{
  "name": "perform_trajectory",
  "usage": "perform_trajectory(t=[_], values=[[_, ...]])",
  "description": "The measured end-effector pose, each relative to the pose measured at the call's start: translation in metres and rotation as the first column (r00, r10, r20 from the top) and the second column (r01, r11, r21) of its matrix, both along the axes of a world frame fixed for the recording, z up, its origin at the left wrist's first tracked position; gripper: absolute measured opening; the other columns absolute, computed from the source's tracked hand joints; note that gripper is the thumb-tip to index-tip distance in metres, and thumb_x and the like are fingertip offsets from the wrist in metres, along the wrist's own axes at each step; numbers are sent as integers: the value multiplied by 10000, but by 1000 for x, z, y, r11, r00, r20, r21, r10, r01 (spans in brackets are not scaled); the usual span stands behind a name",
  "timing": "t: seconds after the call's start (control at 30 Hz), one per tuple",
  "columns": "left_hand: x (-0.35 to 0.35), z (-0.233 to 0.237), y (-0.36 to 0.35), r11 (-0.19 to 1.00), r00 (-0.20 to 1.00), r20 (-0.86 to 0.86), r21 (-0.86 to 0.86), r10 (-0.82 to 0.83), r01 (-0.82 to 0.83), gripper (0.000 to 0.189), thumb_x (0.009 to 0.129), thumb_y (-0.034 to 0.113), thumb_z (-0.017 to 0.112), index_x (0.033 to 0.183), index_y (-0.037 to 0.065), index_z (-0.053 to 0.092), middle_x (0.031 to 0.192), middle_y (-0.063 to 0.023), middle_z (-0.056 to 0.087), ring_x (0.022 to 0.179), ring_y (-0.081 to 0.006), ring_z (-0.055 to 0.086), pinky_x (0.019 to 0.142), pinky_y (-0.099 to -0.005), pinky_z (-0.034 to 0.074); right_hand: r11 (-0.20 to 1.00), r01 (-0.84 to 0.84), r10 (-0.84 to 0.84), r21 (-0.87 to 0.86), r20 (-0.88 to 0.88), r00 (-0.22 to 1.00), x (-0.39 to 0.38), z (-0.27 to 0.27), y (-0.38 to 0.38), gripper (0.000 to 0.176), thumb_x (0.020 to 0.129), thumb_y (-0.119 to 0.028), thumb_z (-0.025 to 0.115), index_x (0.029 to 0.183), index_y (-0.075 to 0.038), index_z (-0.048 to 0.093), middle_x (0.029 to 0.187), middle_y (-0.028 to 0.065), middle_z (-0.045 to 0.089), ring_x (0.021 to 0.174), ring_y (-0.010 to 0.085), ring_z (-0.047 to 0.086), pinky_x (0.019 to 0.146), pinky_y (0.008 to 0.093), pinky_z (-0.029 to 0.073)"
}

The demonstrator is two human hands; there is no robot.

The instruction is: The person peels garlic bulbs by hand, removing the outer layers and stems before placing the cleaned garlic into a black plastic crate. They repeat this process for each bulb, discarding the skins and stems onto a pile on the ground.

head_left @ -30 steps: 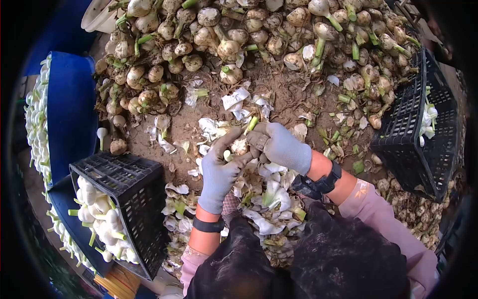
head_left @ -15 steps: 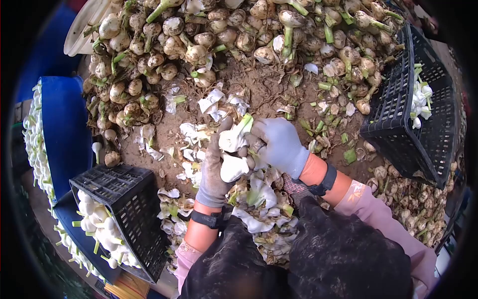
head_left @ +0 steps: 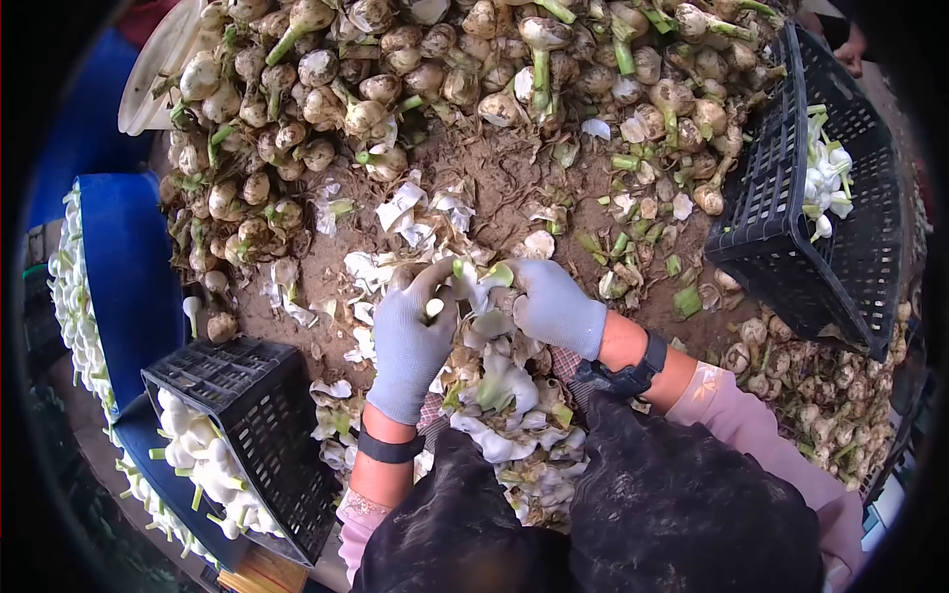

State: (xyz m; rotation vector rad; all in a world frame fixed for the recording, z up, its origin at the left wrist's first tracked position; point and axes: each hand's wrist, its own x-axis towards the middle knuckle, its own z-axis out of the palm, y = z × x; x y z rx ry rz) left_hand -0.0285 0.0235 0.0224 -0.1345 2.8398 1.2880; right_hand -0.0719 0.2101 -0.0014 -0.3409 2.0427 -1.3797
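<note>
My left hand, in a grey glove, is closed around garlic. A cut stem end shows between its fingers, and most of what it grips is hidden. My right hand, gloved too, pinches a pale peel with a green edge just to the right of the left fingers. White skin hangs between the two hands. Below them, loose peels lie heaped between my knees.
Dirty garlic bulbs are piled beyond my hands. Black crates holding white garlic stand at left and right. A blue container is at far left. Part of another person's hand shows at top right.
My left hand has turned over, its back now up, and hides the white bulbs seen before. My right hand has shifted slightly down, now with peel at its fingertips.
</note>
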Motion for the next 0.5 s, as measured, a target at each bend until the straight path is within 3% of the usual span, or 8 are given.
perform_trajectory(t=[0.13, 0.2, 0.27, 0.33, 0.4, 0.43, 0.47, 0.5], values=[[-4, 4, -2, 994, 981, 192, 96, 39, -58, 187, 810, 76, 653, 989, 32, 682, 821, -176, 656, 725, -284, 660, 682, -323, 508, 967, -152, 212, 204, -320, 923, 1, 1, 5, 242, 770, -158, 590, 981, -59, 655, 858, 189, 642, 812, 388, 643, 732, 454, 527], [-5, 10, 3, 987, 990, 121, 134, 73, -89, 166, 798, 81, 671, 944, 1, 680, 787, -138, 671, 717, -203, 662, 668, -291, 508, 910, -143, 303, 390, -387, 871, -12, 8, 11, 251, 718, -164, 620, 946, -67, 658, 847, 166, 631, 793, 348, 653, 705, 427, 533], [-4, 25, 4, 794, 905, 412, 512, 110, -329, 120, 796, 60, 672, 890, -14, 679, 779, -70, 672, 740, -132, 647, 655, -267, 506, 797, -69, 384, 600, -415, 825, -24, 6, 18, 239, 710, -189, 646, 920, -75, 657, 858, 143, 639, 766, 308, 660, 674, 399, 535], [-1, 24, 2, 730, 871, 487, 574, 61, -372, 153, 822, 60, 661, 952, -21, 667, 885, -47, 673, 784, -101, 631, 681, -253, 519, 801, -342, 557, 492, -401, 727, -4, 10, 19, 190, 727, -187, 644, 891, -98, 678, 845, 99, 640, 822, 290, 644, 679, 387, 530], [4, 4, 1, 343, 851, 488, 779, 194, -525, 240, 875, 95, 643, 1082, -26, 635, 1014, -85, 666, 828, -113, 637, 728, -254, 532, 556, -739, 830, 380, -206, 519, 25, 44, 10, 194, 745, -186, 609, 893, -108, 706, 861, 113, 657, 798, 299, 659, 727, 397, 528], [2, 0, -4, 357, 885, 418, 811, 203, -464, 294, 928, 109, 599, 1188, -29, 585, 1097, -106, 647, 895, -131, 638, 776, -264, 542, 431, -893, 902, 130, -19, 432, 36, 52, 9, 215, 752, -172, 579, 915, -138, 717, 910, 110, 679, 804, 289, 673, 742, 386, 529], [-1, 1, -5, 609, 937, 300, 714, 179, -345, 276, 971, 117, 536, 1202, -28, 582, 1079, -101, 654, 936, -150, 642, 796, -274, 542, 358, -932, 929, -60, 122, 349, 36, 56, 11, 313, 741, -118, 562, 1017, -173, 700, 953, 94, 692, 837, 267, 677, 749, 376, 530], [-1, -3, -7, 744, 964, 216, 617, 153, -257, 277, 980, 115, 513, 1204, -34, 580, 1074, -101, 655, 942, -151, 643, 803, -274, 541, 522, -853, 849, 20, 86, 522, 35, 46, 15, 374, 749, -134, 589, 1114, -199, 639, 902, 112, 674, 822, 284, 669, 727, 401, 528]])
